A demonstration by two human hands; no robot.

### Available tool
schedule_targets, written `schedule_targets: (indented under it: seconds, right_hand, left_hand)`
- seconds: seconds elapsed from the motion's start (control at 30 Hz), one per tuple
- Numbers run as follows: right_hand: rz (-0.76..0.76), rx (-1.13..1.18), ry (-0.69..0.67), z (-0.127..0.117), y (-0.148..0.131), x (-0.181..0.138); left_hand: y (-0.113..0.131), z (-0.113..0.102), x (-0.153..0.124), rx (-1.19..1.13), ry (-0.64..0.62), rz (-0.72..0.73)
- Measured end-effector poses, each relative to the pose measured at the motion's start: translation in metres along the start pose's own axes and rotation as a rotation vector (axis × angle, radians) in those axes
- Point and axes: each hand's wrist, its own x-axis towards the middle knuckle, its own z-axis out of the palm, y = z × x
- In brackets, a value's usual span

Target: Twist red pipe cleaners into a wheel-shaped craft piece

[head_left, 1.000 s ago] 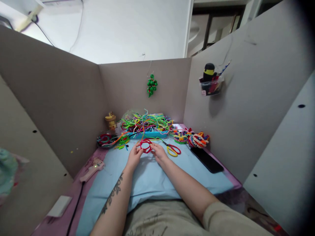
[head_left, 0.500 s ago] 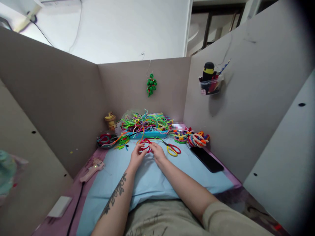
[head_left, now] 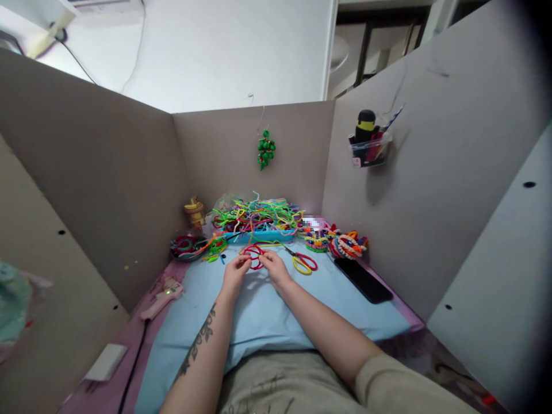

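Observation:
Between my two hands is a red pipe cleaner (head_left: 254,249) bent into several loops, held above the light blue cloth (head_left: 259,322). My left hand (head_left: 236,272) pinches its left side, with thumb and fingers together. On the other side my right hand (head_left: 274,268) grips the loops between thumb and fingertips. Just right of that hand, scissors (head_left: 304,263) with red and yellow handles lie on the cloth. Behind the hands stands a blue tray (head_left: 263,236) heaped with many-coloured pipe cleaners (head_left: 259,214).
A black phone (head_left: 363,280) and colourful braided figures (head_left: 347,245) lie at the right. On the left are a green figure (head_left: 216,247), a dark bowl (head_left: 188,248), a pink glue gun (head_left: 163,300) with a cord, and a white block (head_left: 107,362). Grey panels (head_left: 254,123) enclose the table.
My left hand has shifted slightly left and its grip on the red loops has changed, showing more of them. My right hand has moved a little left.

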Motion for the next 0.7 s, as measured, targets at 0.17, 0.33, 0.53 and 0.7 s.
schedule_targets:
  seconds: [0.17, 0.33, 0.53, 0.7]
  right_hand:
    - [-0.004, -0.003, 0.006, -0.001, 0.004, 0.003]
    - [-0.012, -0.019, 0.032, -0.001, 0.003, 0.001]
    - [0.025, 0.041, 0.059, -0.002, 0.007, 0.005]
    - [0.067, 0.142, 0.059, -0.002, 0.013, 0.009]
  left_hand:
    - [-0.001, 0.000, 0.000, -0.071, -0.035, -0.058]
    - [-0.004, -0.002, 0.001, 0.012, -0.063, -0.051]
    - [0.000, -0.003, 0.000, -0.108, -0.064, -0.090]
    - [0.002, -0.004, -0.001, -0.321, -0.039, -0.221]
